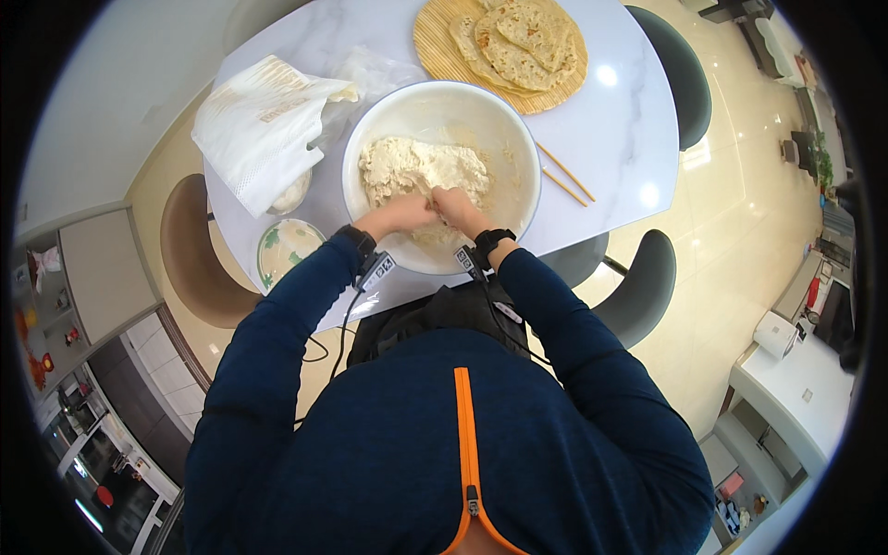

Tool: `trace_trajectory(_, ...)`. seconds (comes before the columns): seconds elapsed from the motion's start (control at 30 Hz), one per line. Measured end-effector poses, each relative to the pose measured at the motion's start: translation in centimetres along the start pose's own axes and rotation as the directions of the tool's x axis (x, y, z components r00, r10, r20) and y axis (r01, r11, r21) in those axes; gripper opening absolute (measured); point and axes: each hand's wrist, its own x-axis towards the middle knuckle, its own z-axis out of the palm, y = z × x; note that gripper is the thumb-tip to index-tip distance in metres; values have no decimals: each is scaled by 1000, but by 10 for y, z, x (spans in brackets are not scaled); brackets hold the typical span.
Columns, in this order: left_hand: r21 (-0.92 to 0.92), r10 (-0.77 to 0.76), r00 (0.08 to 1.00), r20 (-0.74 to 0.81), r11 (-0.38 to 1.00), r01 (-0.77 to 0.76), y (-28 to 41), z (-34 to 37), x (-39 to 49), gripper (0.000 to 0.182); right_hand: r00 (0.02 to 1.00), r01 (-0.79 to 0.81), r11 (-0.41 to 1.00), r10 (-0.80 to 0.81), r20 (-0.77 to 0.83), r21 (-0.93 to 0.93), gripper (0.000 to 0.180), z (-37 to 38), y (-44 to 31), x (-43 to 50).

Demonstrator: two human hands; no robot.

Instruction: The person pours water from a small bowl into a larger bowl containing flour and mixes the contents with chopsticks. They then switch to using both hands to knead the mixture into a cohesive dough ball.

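Observation:
A large white basin with a blue rim stands at the table's near edge, and a rough mass of pale dough lies in it. Both hands are inside the basin, close together at the dough's near side. My left hand comes in from the left, its fingers partly hidden. Beside it my right hand is curled, with its fingertips against or near the left one. Whether either holds a piece of dough cannot be made out. Smears of dough cling to the basin's wall.
Flatbreads lie on a round woven mat at the back. Wooden chopsticks rest right of the basin. At the left are a white bag, a small bowl partly under it, and a green-patterned bowl. Chairs surround the marble-look table.

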Motion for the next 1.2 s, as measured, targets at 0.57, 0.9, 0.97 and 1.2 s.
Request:
trace_trajectory(0.57, 185, -82, 982, -167, 976, 113, 21, 26, 3, 61, 970, 134, 809, -225, -90, -572, 36, -10, 5, 33)
trace_trajectory(0.9, 283, 105, 985, -138, 957, -62, 24, 30, -53, 64, 972, -179, 982, 167, 165, 64, 36, -42, -30, -31)
trace_trajectory(0.97, 413, 230, 955, -186, 901, -136, 31, 33, -73, 53, 972, -131, 989, 114, 207, 69, 42, -43, -42, -47)
trace_trajectory(1.2, 561, 227, 961, -158, 822, -102, 60, 22, -94, 41, 982, -11, 995, 29, 187, -96, 66, -33, -75, -71)
